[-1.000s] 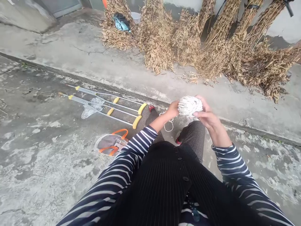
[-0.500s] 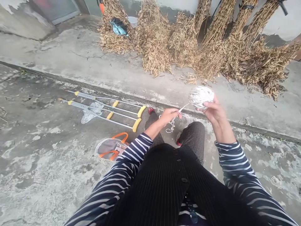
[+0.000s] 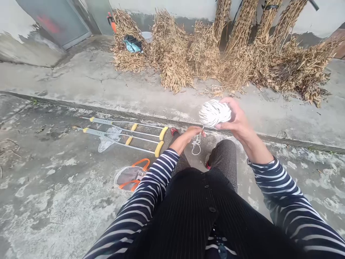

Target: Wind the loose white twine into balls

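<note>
"Where's the ball of white cord (image 3: 215,113)?"

"Held out in front of the body, with the right hand (image 3: 238,120) cupped round its right side, fingers wide around its bulk; that seems meant to leave the other side free."

"And the left hand (image 3: 190,133)?"

"Just below, fingers narrow, apparently pinching a strand close to the ball, which would stop it slipping. A loose loop (image 3: 197,140) shows beneath."

"And beyond?"

"Two crutches (image 3: 129,140) lie side by side on the ground near a bag (image 3: 127,176), perhaps so both hands are free. Dry plant bundles (image 3: 176,66) stand along the wall (image 3: 134,5), probably for support."
</note>
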`<action>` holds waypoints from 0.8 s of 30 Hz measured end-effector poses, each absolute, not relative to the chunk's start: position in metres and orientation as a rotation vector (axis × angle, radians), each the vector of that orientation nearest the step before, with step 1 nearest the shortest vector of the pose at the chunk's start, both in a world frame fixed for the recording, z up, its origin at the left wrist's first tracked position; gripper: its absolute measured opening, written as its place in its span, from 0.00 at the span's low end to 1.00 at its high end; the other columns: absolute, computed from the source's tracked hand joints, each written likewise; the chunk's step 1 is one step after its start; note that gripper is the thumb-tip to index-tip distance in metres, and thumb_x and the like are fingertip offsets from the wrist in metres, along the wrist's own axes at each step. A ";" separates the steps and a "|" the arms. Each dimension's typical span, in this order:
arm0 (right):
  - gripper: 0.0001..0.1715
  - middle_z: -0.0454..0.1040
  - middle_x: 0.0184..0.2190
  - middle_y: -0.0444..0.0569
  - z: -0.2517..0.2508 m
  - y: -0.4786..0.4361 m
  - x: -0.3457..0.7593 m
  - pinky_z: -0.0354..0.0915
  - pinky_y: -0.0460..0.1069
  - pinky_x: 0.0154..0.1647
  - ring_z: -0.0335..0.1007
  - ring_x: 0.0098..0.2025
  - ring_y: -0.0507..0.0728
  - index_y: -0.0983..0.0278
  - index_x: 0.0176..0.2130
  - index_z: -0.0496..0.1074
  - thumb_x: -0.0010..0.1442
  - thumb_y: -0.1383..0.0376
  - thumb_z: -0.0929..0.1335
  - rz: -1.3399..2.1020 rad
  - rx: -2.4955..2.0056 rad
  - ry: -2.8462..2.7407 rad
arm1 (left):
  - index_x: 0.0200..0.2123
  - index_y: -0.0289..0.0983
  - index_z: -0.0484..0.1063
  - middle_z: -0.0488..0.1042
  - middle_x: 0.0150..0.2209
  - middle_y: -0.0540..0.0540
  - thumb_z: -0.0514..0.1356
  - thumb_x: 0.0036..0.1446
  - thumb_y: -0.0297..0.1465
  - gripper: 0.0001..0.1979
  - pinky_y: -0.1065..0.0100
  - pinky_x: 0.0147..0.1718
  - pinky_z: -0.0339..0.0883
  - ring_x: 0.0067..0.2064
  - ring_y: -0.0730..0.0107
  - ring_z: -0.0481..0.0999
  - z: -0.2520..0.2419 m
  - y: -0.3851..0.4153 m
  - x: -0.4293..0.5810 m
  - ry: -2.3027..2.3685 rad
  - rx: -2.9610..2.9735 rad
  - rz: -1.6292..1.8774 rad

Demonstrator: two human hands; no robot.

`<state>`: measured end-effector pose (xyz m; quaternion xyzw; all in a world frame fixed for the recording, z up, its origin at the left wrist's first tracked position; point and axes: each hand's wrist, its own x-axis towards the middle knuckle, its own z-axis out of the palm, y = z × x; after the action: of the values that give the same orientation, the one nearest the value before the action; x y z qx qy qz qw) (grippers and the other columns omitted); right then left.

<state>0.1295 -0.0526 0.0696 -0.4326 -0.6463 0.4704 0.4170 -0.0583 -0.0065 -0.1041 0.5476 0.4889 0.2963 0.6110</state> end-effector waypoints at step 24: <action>0.39 0.70 0.48 0.46 0.057 -0.031 0.123 0.75 0.54 0.38 0.70 0.50 0.63 0.53 0.50 0.67 0.40 0.60 0.81 1.354 -0.970 -1.577 | 0.45 0.34 0.78 0.82 0.46 0.40 0.72 0.49 0.34 0.20 0.61 0.51 0.73 0.51 0.56 0.79 -0.043 0.007 -0.028 1.026 1.304 1.203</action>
<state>0.1229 -0.0307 0.0573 -0.3855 -0.6266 0.5380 0.4115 -0.0280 0.0067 -0.0431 0.5437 0.4279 0.5016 0.5194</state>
